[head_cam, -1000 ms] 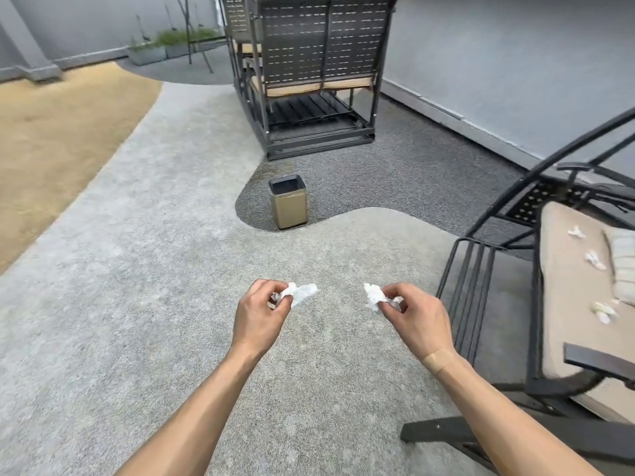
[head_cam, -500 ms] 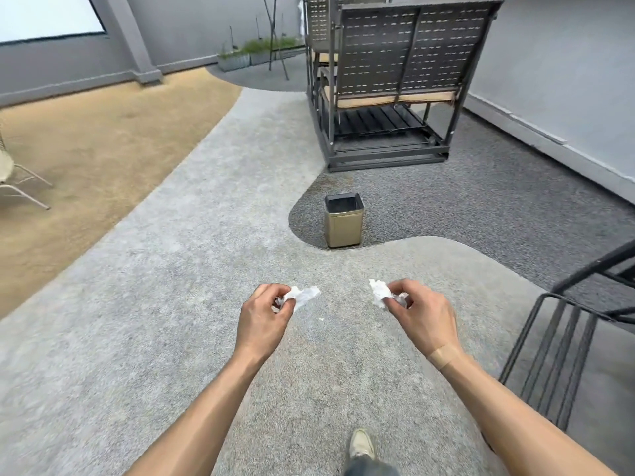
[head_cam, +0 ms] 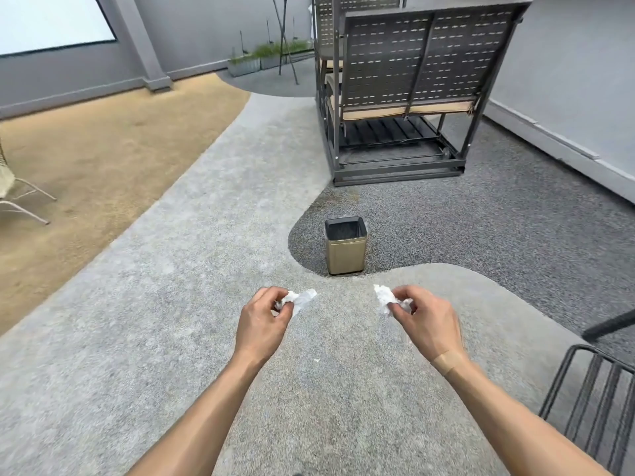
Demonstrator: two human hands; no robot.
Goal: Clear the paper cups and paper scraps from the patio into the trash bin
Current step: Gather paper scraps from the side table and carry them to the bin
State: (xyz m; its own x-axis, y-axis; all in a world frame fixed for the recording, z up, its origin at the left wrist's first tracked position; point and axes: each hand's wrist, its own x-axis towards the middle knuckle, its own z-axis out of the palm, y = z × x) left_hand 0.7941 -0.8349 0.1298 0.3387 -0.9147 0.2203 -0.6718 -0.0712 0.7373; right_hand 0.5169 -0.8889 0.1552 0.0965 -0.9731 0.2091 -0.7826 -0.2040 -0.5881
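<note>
White crumpled paper is what I see in both hands from the head camera: my left hand (head_cam: 263,321) pinches a paper scrap (head_cam: 298,299) between thumb and curled fingers, and my right hand (head_cam: 424,317) pinches a second scrap (head_cam: 385,298) the same way, both held out over the light grey paving. The trash bin (head_cam: 345,247), gold-sided with a dark open top, stands upright beyond the hands, roughly between them, on the darker gravel patch just past its curved edge. Behind the bin sits a dark metal bench (head_cam: 409,94) with a tan cushion, its back turned toward me. Far left of the bin lies a sandy brown area (head_cam: 103,159). Near right of the bin, at the frame's lower corner, a black metal chair frame (head_cam: 598,400) shows.
</note>
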